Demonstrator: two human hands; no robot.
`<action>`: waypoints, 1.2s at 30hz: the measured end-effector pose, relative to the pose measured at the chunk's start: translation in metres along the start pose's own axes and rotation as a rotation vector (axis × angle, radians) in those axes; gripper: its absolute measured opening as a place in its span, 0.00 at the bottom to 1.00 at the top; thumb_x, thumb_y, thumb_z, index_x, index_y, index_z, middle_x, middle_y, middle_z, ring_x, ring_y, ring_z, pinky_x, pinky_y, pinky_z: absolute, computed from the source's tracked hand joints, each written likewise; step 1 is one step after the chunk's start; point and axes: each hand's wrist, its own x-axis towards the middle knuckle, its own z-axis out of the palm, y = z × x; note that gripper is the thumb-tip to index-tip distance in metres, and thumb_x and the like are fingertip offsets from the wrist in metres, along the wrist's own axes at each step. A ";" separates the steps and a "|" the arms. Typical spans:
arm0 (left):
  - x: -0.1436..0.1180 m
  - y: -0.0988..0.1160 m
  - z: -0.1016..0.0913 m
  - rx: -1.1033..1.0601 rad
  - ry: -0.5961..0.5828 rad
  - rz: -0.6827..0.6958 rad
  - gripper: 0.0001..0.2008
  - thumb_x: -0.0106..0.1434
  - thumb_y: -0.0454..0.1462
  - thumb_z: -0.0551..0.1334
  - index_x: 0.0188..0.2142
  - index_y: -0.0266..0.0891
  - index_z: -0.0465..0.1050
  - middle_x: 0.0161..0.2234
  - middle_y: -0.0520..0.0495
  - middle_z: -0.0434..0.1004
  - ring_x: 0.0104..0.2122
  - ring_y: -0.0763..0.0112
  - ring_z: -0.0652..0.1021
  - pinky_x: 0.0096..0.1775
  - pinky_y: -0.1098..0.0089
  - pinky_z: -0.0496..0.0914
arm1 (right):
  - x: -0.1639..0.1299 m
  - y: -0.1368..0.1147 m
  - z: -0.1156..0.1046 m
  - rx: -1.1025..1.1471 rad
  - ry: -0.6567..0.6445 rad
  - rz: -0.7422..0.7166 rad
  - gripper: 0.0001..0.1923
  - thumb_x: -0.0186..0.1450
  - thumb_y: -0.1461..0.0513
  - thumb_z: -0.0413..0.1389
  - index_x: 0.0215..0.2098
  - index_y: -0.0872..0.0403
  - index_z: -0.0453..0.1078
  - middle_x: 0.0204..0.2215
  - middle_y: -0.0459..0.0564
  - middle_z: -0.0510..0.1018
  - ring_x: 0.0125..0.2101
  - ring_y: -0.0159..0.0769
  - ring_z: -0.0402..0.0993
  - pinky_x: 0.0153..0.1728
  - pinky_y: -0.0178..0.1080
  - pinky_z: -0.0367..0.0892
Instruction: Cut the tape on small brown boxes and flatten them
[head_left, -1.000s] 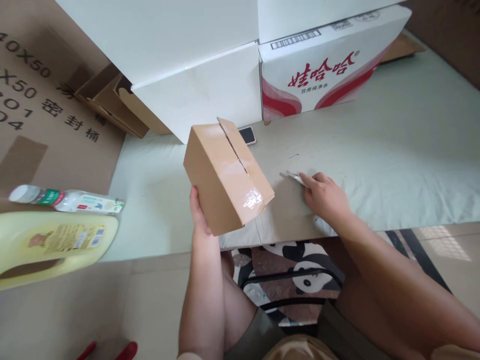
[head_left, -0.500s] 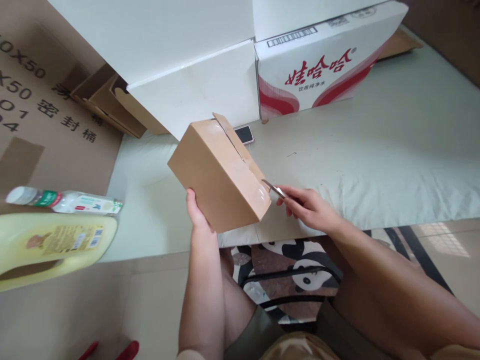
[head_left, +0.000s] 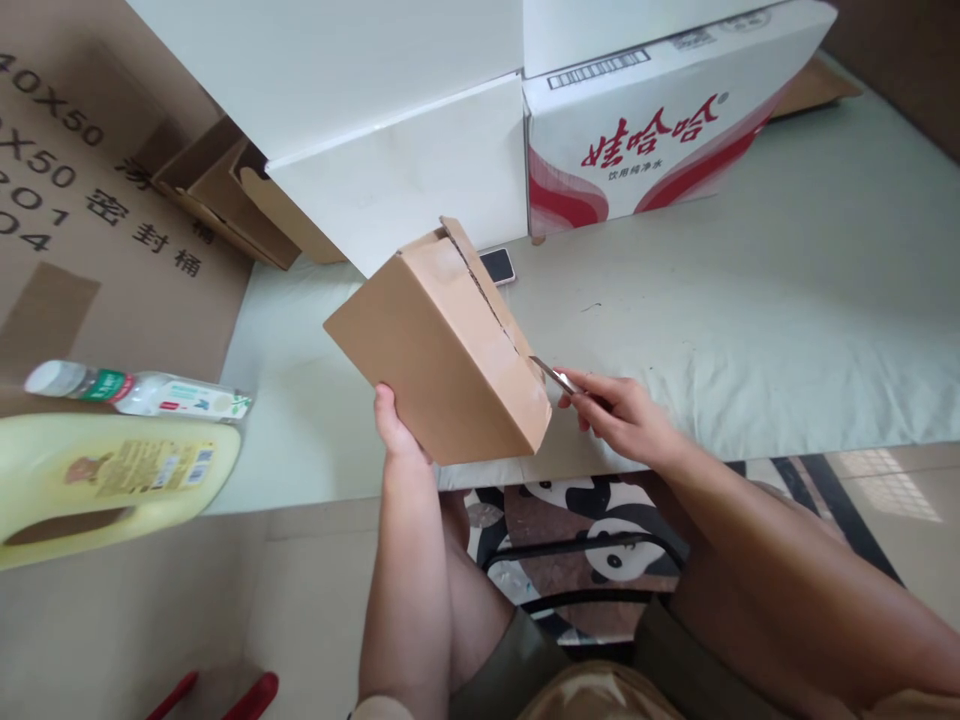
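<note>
A small brown cardboard box (head_left: 435,350) is held tilted above the cloth-covered surface. My left hand (head_left: 397,425) grips it from the lower left, thumb on the near face and the other fingers hidden beneath. Along the box's upper right side runs a slit, with the flap (head_left: 487,285) standing slightly apart from the edge. In my right hand (head_left: 615,410) is a utility knife (head_left: 556,377), fingers closed round its handle. The blade's tip is at the lower right end of the slit; whether it touches the cardboard I cannot tell.
Behind the box lies a phone (head_left: 498,266) on the pale green cloth (head_left: 750,300). White cartons, one with red lettering (head_left: 652,150), stand at the back. To the left are a clear bottle (head_left: 150,390), a yellow jug (head_left: 127,480) and a large printed carton (head_left: 52,250).
The box has turned slightly in my left hand, and the gap at its flap shows wider. My right hand keeps the knife near the same corner. The whole view has shifted a little.
</note>
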 end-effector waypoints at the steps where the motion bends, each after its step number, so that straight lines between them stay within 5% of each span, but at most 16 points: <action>1: 0.000 0.000 0.000 -0.002 -0.011 0.000 0.37 0.45 0.67 0.67 0.43 0.43 0.81 0.37 0.44 0.82 0.49 0.51 0.80 0.55 0.56 0.73 | 0.000 0.001 0.000 0.017 -0.003 -0.010 0.24 0.71 0.56 0.50 0.61 0.56 0.73 0.34 0.51 0.82 0.22 0.28 0.72 0.25 0.33 0.68; 21: 0.000 0.005 0.010 -0.097 -0.126 0.069 0.33 0.56 0.64 0.63 0.50 0.46 0.79 0.51 0.43 0.80 0.56 0.50 0.76 0.56 0.56 0.74 | -0.004 0.001 -0.001 0.101 -0.108 -0.047 0.23 0.73 0.57 0.49 0.61 0.54 0.73 0.32 0.48 0.81 0.21 0.25 0.69 0.24 0.31 0.67; 36: -0.002 0.000 0.012 -0.037 -0.163 0.085 0.34 0.56 0.65 0.62 0.50 0.46 0.78 0.49 0.43 0.80 0.56 0.49 0.77 0.55 0.55 0.75 | -0.005 -0.007 -0.005 0.085 -0.144 -0.015 0.22 0.72 0.59 0.46 0.58 0.55 0.74 0.30 0.47 0.78 0.20 0.25 0.67 0.24 0.31 0.64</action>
